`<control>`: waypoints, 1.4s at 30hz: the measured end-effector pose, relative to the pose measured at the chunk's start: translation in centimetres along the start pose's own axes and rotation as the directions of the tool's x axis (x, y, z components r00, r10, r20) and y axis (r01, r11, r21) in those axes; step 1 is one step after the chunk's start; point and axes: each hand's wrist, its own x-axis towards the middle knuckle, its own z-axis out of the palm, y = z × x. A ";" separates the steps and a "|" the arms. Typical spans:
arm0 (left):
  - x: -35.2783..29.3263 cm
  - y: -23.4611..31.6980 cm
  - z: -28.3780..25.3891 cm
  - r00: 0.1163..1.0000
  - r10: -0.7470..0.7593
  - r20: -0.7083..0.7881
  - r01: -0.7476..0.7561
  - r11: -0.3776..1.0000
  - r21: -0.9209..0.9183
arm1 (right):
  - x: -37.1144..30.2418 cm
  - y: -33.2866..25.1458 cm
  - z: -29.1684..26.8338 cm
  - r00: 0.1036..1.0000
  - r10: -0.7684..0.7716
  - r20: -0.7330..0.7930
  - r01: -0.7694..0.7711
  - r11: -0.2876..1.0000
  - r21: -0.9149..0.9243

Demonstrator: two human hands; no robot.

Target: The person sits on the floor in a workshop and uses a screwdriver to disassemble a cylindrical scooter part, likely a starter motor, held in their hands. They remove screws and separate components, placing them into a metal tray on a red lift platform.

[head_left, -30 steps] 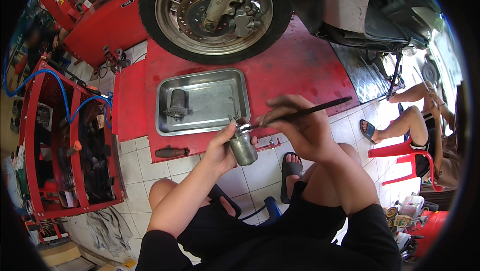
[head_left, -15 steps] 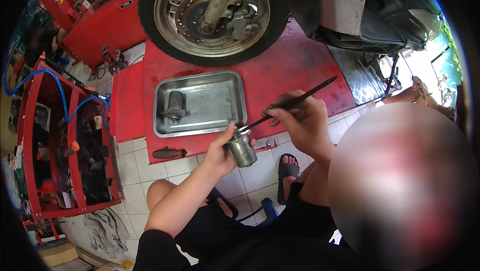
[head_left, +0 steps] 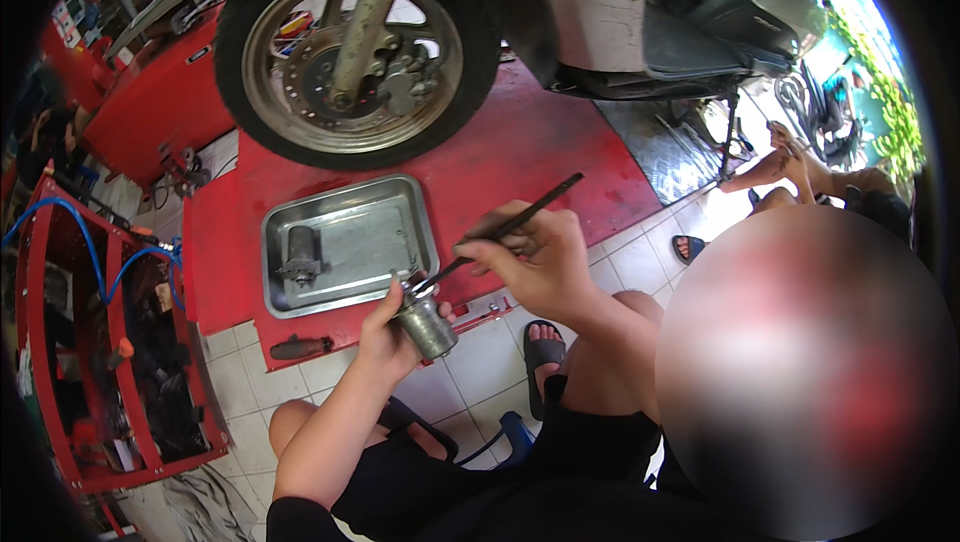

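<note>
In our left hand (head_left: 388, 337) we hold a grey metal cylinder (head_left: 430, 330), fingers and thumb wrapped around its side, the thumb up near its narrower end. The cylinder tilts, that end pointing away from us toward the tray and the broad end leaning toward our right. With our right hand (head_left: 535, 257), to the right of the cylinder and a little beyond it, we pinch a thin black rod (head_left: 545, 195) between thumb and fingers. The rod slants down to the cylinder's narrower end; whether its tip touches or goes inside, we cannot tell.

Just beyond our left hand sits a rectangular steel tray (head_left: 355, 262). In it, on the side away from our right hand, lies a second, flanged metal cylinder (head_left: 302, 252), and a few thin metal pieces (head_left: 408, 250) lie nearer our hands. To the left of our left hand, a dark-handled tool (head_left: 300, 347) rests at the edge of the red platform (head_left: 560, 162) that bears the tray. Farther beyond both hands stands a spoked front wheel (head_left: 325, 82) with a brake disc, part of a scooter (head_left: 600, 22). Well to the left of our hands are a red tool cart (head_left: 138, 382) and a blue hose (head_left: 90, 242).
</note>
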 end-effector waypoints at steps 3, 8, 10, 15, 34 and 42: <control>0.7 -0.3 -0.1 0.997 -0.082 -0.012 0.082 0.996 -0.017 | -0.2 0.1 -0.8 1.000 0.000 -0.010 0.000 0.999 -0.048; -0.2 0.1 1.6 0.994 0.074 -0.078 -0.067 0.994 0.084 | 0.5 0.4 -0.3 0.973 0.006 0.230 -0.012 1.000 0.027; -0.1 -0.1 2.2 0.991 0.114 -0.072 -0.109 0.991 0.075 | 0.7 0.8 -0.1 0.948 0.072 0.310 -0.058 0.997 -0.056; 0.3 -1.5 2.4 0.995 0.068 -0.078 -0.057 0.989 0.137 | -0.3 0.4 -0.4 0.977 0.112 0.181 -0.100 0.992 -0.073; 0.4 0.0 0.6 0.992 0.091 -0.088 -0.076 0.985 0.156 | 0.8 0.3 -2.7 0.900 -0.012 0.436 -0.119 0.955 0.272; 0.1 0.9 0.2 0.994 0.083 -0.068 -0.074 0.989 0.125 | 1.0 2.0 -2.0 0.884 -0.082 0.460 0.060 0.996 0.061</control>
